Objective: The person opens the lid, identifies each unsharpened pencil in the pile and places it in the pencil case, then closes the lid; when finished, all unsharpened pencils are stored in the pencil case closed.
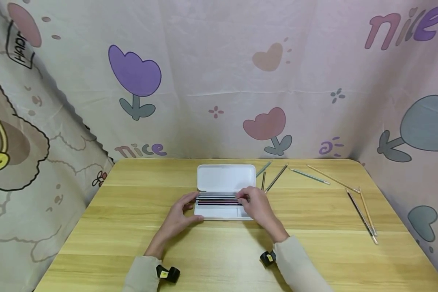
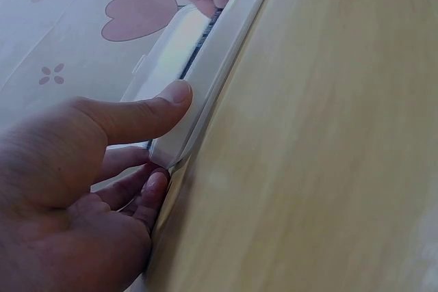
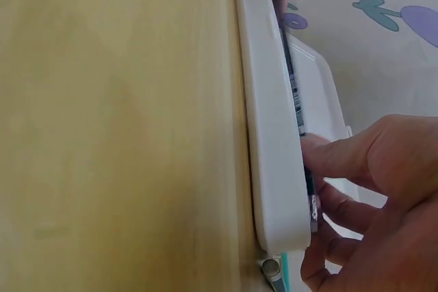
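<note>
A white pencil case (image 1: pixel 217 213) stands on the wooden table, its lid (image 1: pixel 226 177) raised at the back. Several dark pencils (image 1: pixel 219 204) lie lengthwise in it. My left hand (image 1: pixel 177 217) grips the case's left end. In the left wrist view, the thumb of that hand (image 2: pixel 75 169) rests on the front rim and its fingers bend around the corner. At the right end, my right hand (image 1: pixel 258 206) reaches over the case. Seen from the right wrist, this hand (image 3: pixel 383 196) pinches a dark pencil (image 3: pixel 295 94) near its end, along the case's edge.
Right behind the case lie loose pencils, among them a dark one (image 1: pixel 276 178) and a green one (image 1: pixel 310 176). Farther right are yellow pencils (image 1: pixel 333 178) and another dark pencil (image 1: pixel 362 217). A patterned curtain (image 1: pixel 204 81) hangs behind the table.
</note>
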Demonstrator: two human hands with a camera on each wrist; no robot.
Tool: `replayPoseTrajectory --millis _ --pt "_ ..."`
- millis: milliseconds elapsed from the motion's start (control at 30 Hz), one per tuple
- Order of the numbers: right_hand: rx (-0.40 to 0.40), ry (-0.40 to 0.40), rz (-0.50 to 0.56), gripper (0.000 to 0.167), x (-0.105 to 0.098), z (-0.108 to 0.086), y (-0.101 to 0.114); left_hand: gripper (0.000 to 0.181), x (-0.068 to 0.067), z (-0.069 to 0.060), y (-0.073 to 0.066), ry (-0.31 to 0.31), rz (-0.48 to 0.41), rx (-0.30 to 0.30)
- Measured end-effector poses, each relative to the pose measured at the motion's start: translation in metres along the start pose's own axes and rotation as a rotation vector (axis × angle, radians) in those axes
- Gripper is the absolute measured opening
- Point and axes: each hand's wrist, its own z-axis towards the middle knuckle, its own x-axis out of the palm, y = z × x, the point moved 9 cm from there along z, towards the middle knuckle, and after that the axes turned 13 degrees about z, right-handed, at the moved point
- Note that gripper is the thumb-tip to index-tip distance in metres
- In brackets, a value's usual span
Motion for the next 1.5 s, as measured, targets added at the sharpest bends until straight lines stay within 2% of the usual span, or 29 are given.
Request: replayPoseTrajectory --millis 300,500,600,700,833,900,967,1067,1167,1300,1500 --pt "0.000 0.013 -0.043 0.009 0.001 0.001 -0.002 0.082 -0.002 0.000 0.001 -0.005 0.026 -0.011" --pt "0.045 0.026 0.007 0.011 0.000 0.002 -0.004 0.082 -0.003 -0.001 0.000 -0.007 0.030 -0.011" --pt "0.059 0.002 0.048 0.010 -0.006 0.003 -0.004 0.082 -0.004 -0.001 -0.001 -0.006 0.028 -0.005" --pt "0.047 -0.088 0.097 0.007 -0.019 0.006 -0.003 0.083 -0.003 0.000 0.000 -0.004 0.035 -0.005" --pt "0.016 -0.325 0.169 0.014 -0.051 0.012 -0.004 0.084 -0.002 0.001 0.002 0.002 0.048 -0.021" --pt "0.034 -0.426 0.209 0.020 -0.066 0.014 -0.008 0.084 -0.002 0.001 0.002 0.004 0.049 -0.027" --pt "0.077 -0.473 0.262 0.024 -0.075 0.018 -0.017 0.084 -0.002 0.001 0.002 0.003 0.046 -0.025" --pt "0.174 -0.463 0.348 0.029 -0.076 0.023 -0.032 0.083 -0.002 0.000 0.001 -0.001 0.028 -0.017" --pt "0.251 -0.415 0.425 0.033 -0.071 0.028 -0.044 0.082 -0.001 0.000 -0.001 -0.001 0.014 -0.002" --pt "0.284 -0.366 0.470 0.032 -0.064 0.033 -0.052 0.081 0.000 0.000 -0.001 -0.002 0.024 0.002" --pt "0.301 -0.364 0.485 0.025 -0.062 0.034 -0.053 0.082 0.000 0.000 0.001 -0.012 0.038 -0.009"
